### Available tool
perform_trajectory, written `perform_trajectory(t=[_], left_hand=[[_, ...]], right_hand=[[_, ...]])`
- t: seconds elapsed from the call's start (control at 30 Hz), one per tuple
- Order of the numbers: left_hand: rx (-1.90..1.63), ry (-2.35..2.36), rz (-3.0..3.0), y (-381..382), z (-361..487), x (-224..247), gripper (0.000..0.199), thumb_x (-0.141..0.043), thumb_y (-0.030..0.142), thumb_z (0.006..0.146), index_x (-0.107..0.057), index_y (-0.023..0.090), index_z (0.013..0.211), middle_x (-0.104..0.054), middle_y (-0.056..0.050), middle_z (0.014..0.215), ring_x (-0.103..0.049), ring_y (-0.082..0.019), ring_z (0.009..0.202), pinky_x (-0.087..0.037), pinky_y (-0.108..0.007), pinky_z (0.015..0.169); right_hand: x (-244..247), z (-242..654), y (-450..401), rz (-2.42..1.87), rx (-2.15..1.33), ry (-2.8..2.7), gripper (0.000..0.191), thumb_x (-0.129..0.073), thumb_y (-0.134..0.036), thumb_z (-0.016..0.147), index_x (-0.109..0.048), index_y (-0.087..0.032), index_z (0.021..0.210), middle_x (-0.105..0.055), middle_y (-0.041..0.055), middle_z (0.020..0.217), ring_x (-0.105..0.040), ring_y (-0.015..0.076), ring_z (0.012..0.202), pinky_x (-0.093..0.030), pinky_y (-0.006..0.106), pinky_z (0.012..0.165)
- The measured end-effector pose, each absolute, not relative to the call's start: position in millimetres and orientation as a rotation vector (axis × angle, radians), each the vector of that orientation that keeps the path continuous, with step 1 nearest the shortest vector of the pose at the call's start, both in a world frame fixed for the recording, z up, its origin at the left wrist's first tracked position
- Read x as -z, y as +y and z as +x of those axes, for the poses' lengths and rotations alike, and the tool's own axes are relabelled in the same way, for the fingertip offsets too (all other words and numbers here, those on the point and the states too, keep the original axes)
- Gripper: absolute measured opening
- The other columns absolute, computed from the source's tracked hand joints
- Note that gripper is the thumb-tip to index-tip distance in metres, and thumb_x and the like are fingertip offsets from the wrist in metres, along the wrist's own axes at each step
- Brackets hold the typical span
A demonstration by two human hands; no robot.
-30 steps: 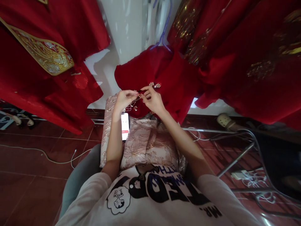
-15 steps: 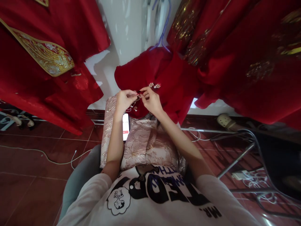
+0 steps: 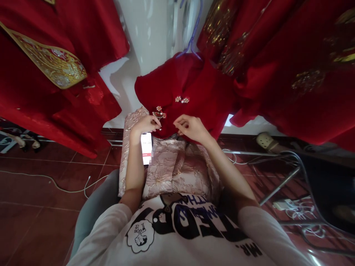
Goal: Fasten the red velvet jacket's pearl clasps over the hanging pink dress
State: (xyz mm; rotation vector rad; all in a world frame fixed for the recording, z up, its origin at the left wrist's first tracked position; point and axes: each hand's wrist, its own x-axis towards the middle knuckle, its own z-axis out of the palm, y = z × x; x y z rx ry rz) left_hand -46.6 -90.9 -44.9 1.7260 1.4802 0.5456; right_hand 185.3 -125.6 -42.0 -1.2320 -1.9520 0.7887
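Note:
A red garment (image 3: 205,92) hangs on a purple hanger (image 3: 191,46) in front of me, its lower part over the pink brocade fabric (image 3: 166,170) on my lap. Flower-shaped beaded clasps (image 3: 182,99) sit on its front. Lower left, a beaded flower ornament (image 3: 159,113) with dangling chains lies against the red cloth. My left hand (image 3: 145,125) has its fingers bent closed on the ornament's lower dangling part. To the right, apart from it, my right hand (image 3: 192,127) is pinched in front of the cloth; whatever is between its fingertips is too small to make out.
A lit phone (image 3: 146,148) lies on the brocade below my left wrist. Red garments with gold embroidery (image 3: 61,68) hang on both sides. A metal-framed chair (image 3: 327,184), white cables (image 3: 301,212) and a clog (image 3: 264,142) are at the right.
My hands, together at the ornament before, have separated. The right hand has moved right and down; the left has dropped slightly, uncovering the beaded flowers.

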Motion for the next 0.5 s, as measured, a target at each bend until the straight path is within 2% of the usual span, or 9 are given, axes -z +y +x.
perform_trajectory(t=[0.1, 0.2, 0.33, 0.5], left_hand=[[-0.355, 1.492, 1.736, -93.4, -46.6, 42.3, 0.017, -0.074, 0.012, 0.081, -0.078, 0.012, 0.098, -0.072, -0.003, 0.071, -0.067, -0.012, 0.063, -0.048, -0.019, 0.057], [-0.319, 1.461, 1.826, -90.4, -45.4, 44.1, 0.028, -0.071, 0.010, 0.077, -0.080, 0.011, 0.103, -0.077, -0.005, 0.083, -0.066, -0.011, 0.066, -0.048, -0.018, 0.058], [-0.258, 1.400, 1.851, -83.5, -45.1, 51.2, 0.039, -0.067, 0.010, 0.073, -0.081, 0.009, 0.109, -0.081, -0.009, 0.097, -0.069, -0.013, 0.074, -0.051, -0.019, 0.063], [-0.284, 1.355, 1.885, -77.1, -46.9, 59.6, 0.035, -0.067, 0.011, 0.072, -0.083, 0.011, 0.103, -0.082, -0.008, 0.096, -0.071, -0.013, 0.076, -0.053, -0.019, 0.066]], right_hand=[[32.5, 196.1, -134.8, -1.405, -0.686, -2.080, 0.012, -0.066, -0.021, 0.095, -0.075, -0.015, 0.091, -0.076, 0.0051, 0.082, -0.073, 0.0177, 0.074, -0.056, 0.031, 0.076], [28.0, 199.6, -137.5, -1.634, -0.510, -2.165, 0.011, -0.070, -0.021, 0.093, -0.079, -0.016, 0.099, -0.078, 0.0065, 0.088, -0.074, 0.0215, 0.083, -0.053, 0.034, 0.080], [32.7, 198.4, -137.1, -1.844, -0.423, -2.273, 0.024, -0.083, -0.026, 0.087, -0.077, -0.018, 0.108, -0.077, 0.0068, 0.095, -0.072, 0.0241, 0.089, -0.050, 0.034, 0.076], [43.7, 193.7, -130.4, -1.788, -0.336, -2.367, 0.017, -0.084, -0.022, 0.085, -0.073, -0.019, 0.097, -0.076, 0.0065, 0.107, -0.070, 0.0215, 0.095, -0.043, 0.028, 0.070]])
